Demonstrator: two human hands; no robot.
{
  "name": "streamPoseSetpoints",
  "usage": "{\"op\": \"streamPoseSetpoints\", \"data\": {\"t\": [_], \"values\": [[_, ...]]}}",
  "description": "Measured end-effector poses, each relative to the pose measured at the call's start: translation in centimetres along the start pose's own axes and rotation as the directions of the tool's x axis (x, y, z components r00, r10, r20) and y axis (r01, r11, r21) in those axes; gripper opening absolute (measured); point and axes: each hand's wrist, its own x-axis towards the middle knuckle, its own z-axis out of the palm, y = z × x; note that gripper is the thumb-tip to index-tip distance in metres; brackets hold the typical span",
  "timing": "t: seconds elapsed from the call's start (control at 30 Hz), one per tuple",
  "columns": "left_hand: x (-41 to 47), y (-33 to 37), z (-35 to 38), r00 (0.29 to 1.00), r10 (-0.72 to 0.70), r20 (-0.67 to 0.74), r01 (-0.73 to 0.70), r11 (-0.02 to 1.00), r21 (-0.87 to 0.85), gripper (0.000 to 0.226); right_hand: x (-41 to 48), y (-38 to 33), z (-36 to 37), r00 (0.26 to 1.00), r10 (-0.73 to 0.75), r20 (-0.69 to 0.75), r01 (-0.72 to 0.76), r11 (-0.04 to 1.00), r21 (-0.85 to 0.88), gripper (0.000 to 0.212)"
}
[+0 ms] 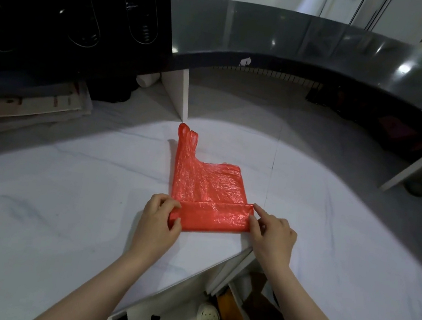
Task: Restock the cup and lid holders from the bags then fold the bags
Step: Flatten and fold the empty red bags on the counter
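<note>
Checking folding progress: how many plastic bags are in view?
1: a red bag on the white counter, near fold pinched by left hand and right hand. Others may be hidden.

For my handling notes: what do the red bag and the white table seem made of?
Red bag: thin plastic film, glossy and finely crinkled. White table: smooth top with faint grey veins, perhaps stone or marble-look laminate.

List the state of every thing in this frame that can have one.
red bag: flat on the white counter, near edge folded over into a band, handles pointing away.
left hand: pinches the band's left end.
right hand: pinches the band's right end.
black holder: slots too dark to tell if stocked.
</note>
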Motion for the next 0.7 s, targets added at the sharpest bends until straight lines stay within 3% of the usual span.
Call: {"op": "streamPoseSetpoints", "data": {"t": [0.1,0.2,0.3,0.37,0.53,0.7], "values": [[0.1,0.1,0.1,0.983,0.184,-0.002,-0.180,0.967,0.181,0.043,-0.2,-0.2,0.0,0.999,-0.014,0.042,0.019,0.994,-0.111,0.044],[0.6,0.1,0.6,0.919,0.311,0.242,-0.361,0.909,0.206,0.063,-0.3,-0.9,0.0,0.986,-0.148,0.079,0.159,0.974,-0.159,0.057],[0.5,-0.1,1.0,0.904,0.257,0.341,-0.332,0.925,0.184,0.054,-0.3,-2.0,0.7,0.836,-0.407,0.368,0.502,0.838,-0.215,0.066],[0.2,-0.8,1.4,0.906,0.242,0.347,-0.327,0.921,0.210,0.049,-0.3,-2.2,1.3,0.750,-0.429,0.504,0.594,0.772,-0.227,0.072],[-0.1,-1.5,1.8,0.877,0.127,0.462,-0.293,0.905,0.307,0.078,0.2,-2.0,1.7,0.723,-0.376,0.579,0.595,0.765,-0.246,0.084],[0.4,-1.4,1.7,0.855,0.101,0.508,-0.311,0.884,0.348,0.085,0.8,-2.9,1.2,0.736,-0.346,0.582,0.558,0.797,-0.232,0.083]]}}
